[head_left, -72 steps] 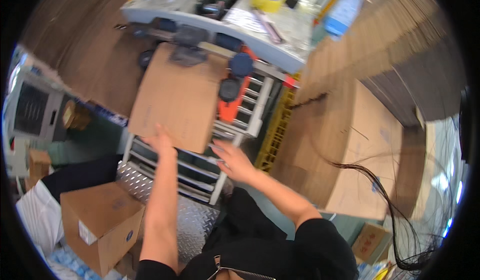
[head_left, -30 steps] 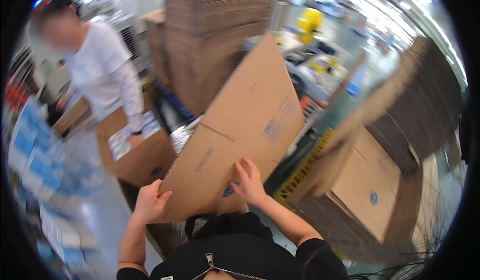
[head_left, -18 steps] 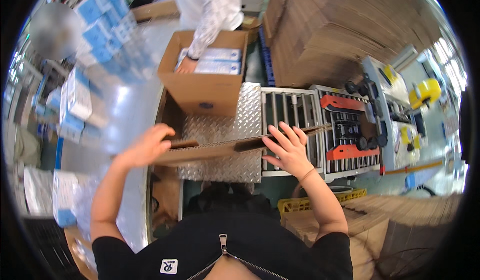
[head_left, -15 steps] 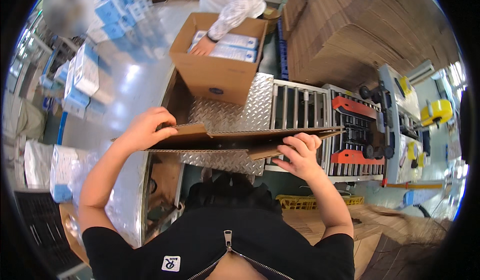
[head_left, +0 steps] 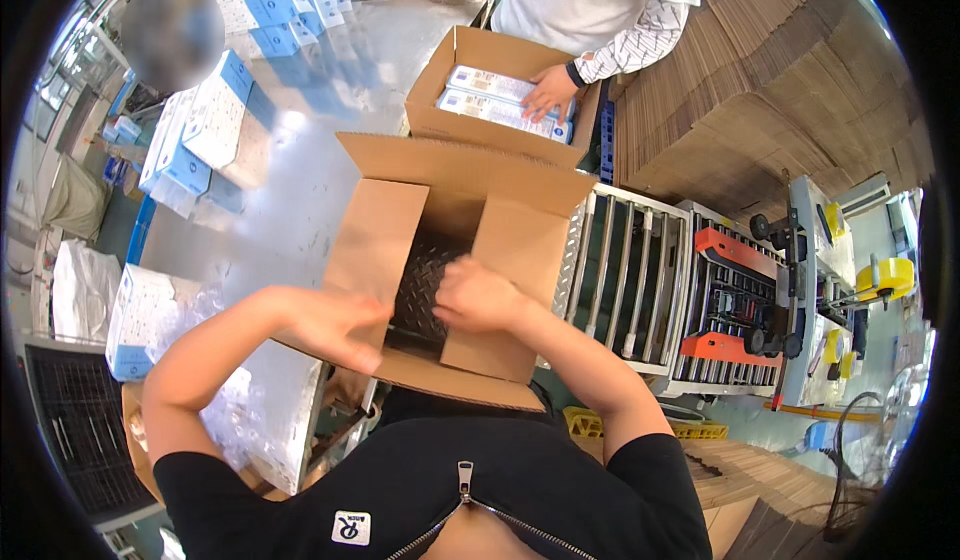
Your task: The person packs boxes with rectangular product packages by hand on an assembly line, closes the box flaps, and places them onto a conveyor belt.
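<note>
An open cardboard box (head_left: 465, 165) stands in front of me, its left and right flaps folded inward. Ridged metal plate (head_left: 420, 290) shows through the gap between them, so the bottom is open. Flat fingers of my left hand (head_left: 335, 328) lie by the near end of the left flap (head_left: 380, 225), thumb apart, gripping nothing. My right hand (head_left: 478, 295) is closed in a fist against the inner edge of the right flap (head_left: 520, 245), with nothing visible in it.
Beyond stands another box (head_left: 480, 135) holding white-and-blue packages (head_left: 500, 105), a co-worker's hand (head_left: 550, 92) on them. To the right are a roller conveyor (head_left: 625, 270) with red guides and a tall stack of flat cardboard (head_left: 740, 90). White-and-blue packages (head_left: 215, 110) stand on the metal table (head_left: 300, 170).
The flattened cardboard between my hands has been opened into a box. My hands have come closer together over it. The co-worker's packed box appears farther right and back.
</note>
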### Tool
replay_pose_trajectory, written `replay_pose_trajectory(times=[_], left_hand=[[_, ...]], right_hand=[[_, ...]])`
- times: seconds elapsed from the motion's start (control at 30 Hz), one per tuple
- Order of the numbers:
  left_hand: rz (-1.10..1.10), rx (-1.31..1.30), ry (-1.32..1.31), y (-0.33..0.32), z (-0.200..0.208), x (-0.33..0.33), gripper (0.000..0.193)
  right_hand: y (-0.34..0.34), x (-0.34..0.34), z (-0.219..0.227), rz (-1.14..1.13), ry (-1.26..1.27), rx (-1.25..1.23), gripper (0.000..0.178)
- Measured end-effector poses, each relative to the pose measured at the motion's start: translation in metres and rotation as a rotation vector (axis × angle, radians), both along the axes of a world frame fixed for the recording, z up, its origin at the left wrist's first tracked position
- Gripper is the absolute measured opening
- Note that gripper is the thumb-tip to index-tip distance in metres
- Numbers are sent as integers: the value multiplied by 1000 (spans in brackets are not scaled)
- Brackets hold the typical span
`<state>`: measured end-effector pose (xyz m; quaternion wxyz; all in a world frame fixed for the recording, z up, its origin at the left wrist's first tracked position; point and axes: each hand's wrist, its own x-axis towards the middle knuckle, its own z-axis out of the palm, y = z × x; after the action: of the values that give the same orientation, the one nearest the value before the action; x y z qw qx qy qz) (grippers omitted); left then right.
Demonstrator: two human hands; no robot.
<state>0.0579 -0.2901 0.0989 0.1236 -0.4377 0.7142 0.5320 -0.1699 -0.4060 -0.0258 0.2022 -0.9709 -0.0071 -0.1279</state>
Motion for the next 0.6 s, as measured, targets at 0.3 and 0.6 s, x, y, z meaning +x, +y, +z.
replay_pose_trajectory(times=[0.3, 0.6], left_hand=[[626, -654, -238, -30, -87, 35, 105], [1200, 300, 1084, -32, -246, -47, 71]], right_hand=[[-97, -6, 94, -928, -71, -278, 59], [52, -134, 33, -904, 637, -321, 74]])
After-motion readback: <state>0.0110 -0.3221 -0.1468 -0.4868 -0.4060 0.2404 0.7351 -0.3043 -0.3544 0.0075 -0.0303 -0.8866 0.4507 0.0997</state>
